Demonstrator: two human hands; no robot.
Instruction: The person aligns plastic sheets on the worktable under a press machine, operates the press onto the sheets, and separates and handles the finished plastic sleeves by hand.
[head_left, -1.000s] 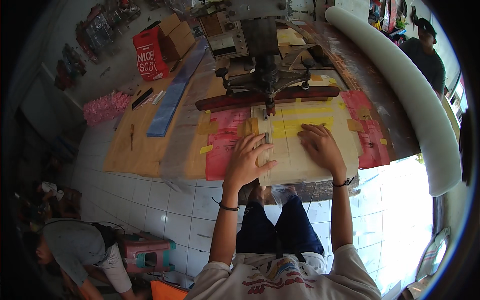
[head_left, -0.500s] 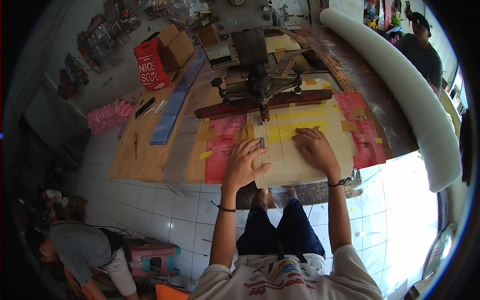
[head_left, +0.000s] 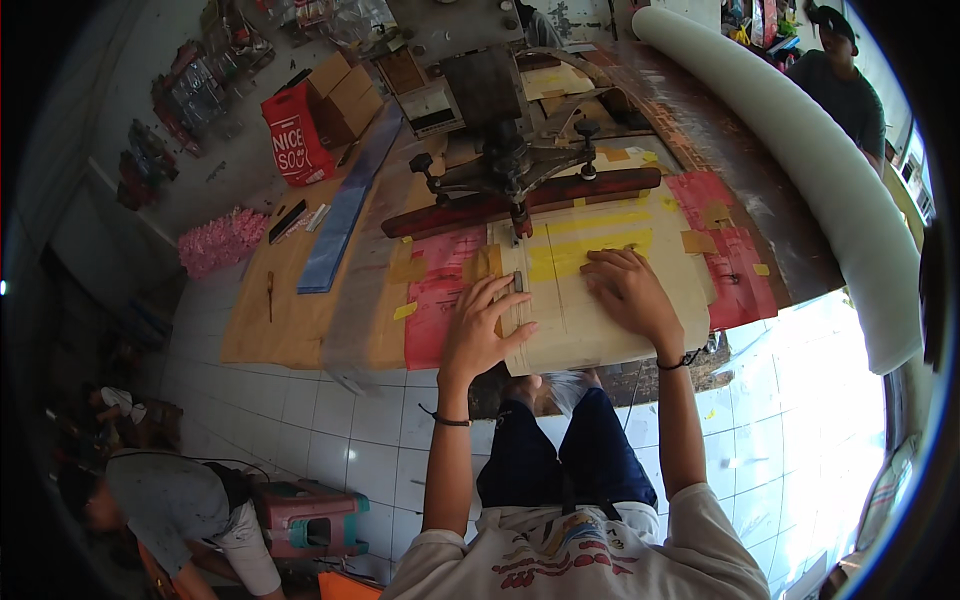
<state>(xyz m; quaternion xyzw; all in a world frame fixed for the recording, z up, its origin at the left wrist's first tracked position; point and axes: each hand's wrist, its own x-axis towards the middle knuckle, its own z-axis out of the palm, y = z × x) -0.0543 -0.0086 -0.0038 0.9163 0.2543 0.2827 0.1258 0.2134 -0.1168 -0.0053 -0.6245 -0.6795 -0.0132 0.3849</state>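
Observation:
A cream board (head_left: 590, 335) with yellow tape strips lies at the front of the workbench. My left hand (head_left: 480, 325) rests on its left edge, fingers spread, beside a small dark metal strip (head_left: 518, 281) near the fingertips. Flat on the board's right half lies my right hand (head_left: 632, 297), fingers stretched out. Red sheets (head_left: 440, 255) stick out on both sides of the board, held with pieces of tape. Just beyond my hands, a machine head (head_left: 512, 165) carries a long dark red bar (head_left: 590, 187) across the board.
Blue plastic strips (head_left: 345, 225), a screwdriver (head_left: 269, 297) and a red bag (head_left: 298, 135) by a cardboard box (head_left: 345, 100) lie to the left. A thick white roll (head_left: 790, 140) bounds the right. One person (head_left: 840, 90) is behind it; another (head_left: 180, 510) bends low at left.
The whole view has shifted and turned slightly. Both hands keep nearly the same places on the board, and the machine bar stays over it.

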